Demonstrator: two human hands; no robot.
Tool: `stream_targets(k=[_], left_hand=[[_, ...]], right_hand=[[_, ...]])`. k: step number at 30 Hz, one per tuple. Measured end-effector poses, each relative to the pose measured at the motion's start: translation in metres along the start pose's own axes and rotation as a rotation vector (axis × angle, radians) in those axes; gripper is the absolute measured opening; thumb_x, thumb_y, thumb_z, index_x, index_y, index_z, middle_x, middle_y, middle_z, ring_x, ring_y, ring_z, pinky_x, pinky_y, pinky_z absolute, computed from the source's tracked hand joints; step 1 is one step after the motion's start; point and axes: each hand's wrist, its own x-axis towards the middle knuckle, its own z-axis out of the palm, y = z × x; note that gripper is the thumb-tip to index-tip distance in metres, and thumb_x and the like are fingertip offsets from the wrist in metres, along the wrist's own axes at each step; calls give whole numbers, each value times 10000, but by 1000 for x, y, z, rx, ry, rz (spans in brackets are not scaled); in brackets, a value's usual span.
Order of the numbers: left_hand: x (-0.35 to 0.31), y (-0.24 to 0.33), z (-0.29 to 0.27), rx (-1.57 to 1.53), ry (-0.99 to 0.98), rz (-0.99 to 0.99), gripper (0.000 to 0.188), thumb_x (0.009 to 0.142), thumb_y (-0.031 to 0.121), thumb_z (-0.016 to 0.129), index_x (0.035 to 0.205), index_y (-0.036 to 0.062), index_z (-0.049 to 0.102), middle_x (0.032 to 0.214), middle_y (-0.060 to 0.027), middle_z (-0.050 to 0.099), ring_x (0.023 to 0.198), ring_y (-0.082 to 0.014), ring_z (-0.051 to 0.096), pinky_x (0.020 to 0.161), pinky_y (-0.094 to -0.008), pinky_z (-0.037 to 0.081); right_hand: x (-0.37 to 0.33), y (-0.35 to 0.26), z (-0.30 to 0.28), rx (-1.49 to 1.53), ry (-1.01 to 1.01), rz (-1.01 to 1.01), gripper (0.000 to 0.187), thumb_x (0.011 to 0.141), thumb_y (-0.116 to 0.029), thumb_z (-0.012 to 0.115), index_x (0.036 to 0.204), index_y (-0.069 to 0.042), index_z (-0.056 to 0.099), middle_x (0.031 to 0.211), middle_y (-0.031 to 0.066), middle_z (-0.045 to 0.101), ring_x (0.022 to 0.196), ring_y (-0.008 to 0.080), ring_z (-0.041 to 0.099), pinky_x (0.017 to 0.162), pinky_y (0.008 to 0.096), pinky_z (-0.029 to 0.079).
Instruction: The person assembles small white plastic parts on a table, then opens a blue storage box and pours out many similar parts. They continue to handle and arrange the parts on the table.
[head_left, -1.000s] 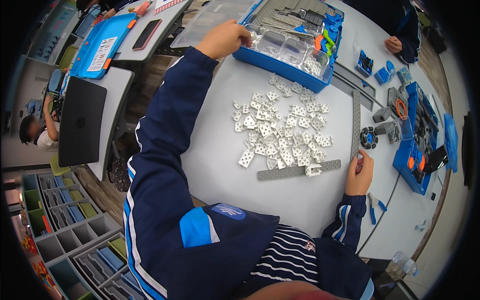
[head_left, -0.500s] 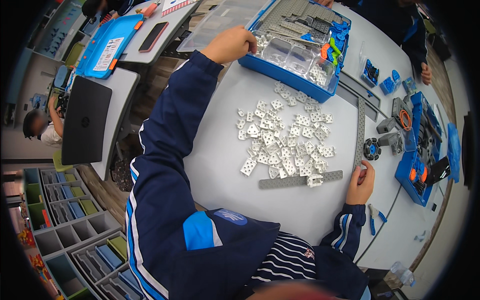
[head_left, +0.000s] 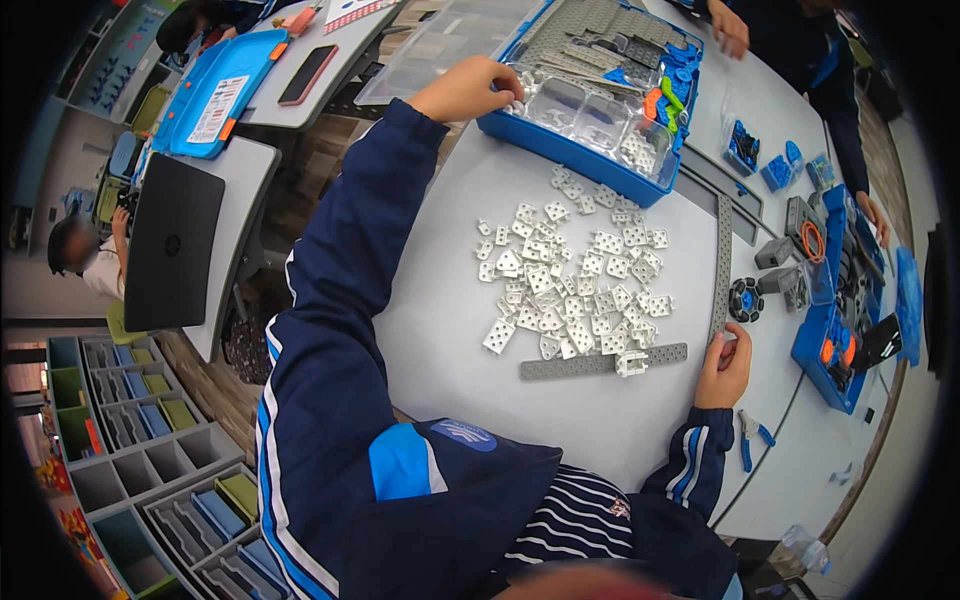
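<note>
My left hand (head_left: 468,90) reaches over the near left corner of a blue parts bin (head_left: 570,150). Its fingers are curled down at a compartment of small white pieces, and whatever they pinch is hidden. On the right, my right hand (head_left: 726,368) rests on the table with bent fingers around the near end of a long grey perforated beam (head_left: 722,260). Between the hands lies a loose pile of white plastic connectors (head_left: 575,285). A second grey beam (head_left: 570,368) lies crosswise at the pile's near side, with a white connector (head_left: 631,363) on it.
Right of the long beam are a black wheel (head_left: 745,299), grey blocks and a second blue bin (head_left: 815,345). Blue-handled pliers (head_left: 750,440) lie near my right sleeve. Another person's hand (head_left: 728,32) is beyond the bin. A laptop (head_left: 172,240) stands on a table at left.
My left hand has shifted slightly right at the bin's corner, its fingers more curled. My right hand stays put. The person across has moved both hands, one toward the second blue bin.
</note>
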Motion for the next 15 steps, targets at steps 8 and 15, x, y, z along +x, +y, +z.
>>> stream_targets(k=[8,15], left_hand=[[-4,12,-2,127,21,0,192,868,204,735,944,27,750,870,-131,743,830,-289,706,787,-393,533],[6,19,-1,124,-6,-73,172,856,148,733,938,-3,741,818,-129,729,740,-225,674,706,-353,513]], right_hand=[[-8,-20,1,-118,-3,-98,455,902,-226,760,1264,-12,586,1038,162,572,924,322,589,830,421,485],[-21,-5,-56,-76,24,14,457,894,-226,779,1277,-41,611,1153,177,583,1093,337,575,915,402,479]])
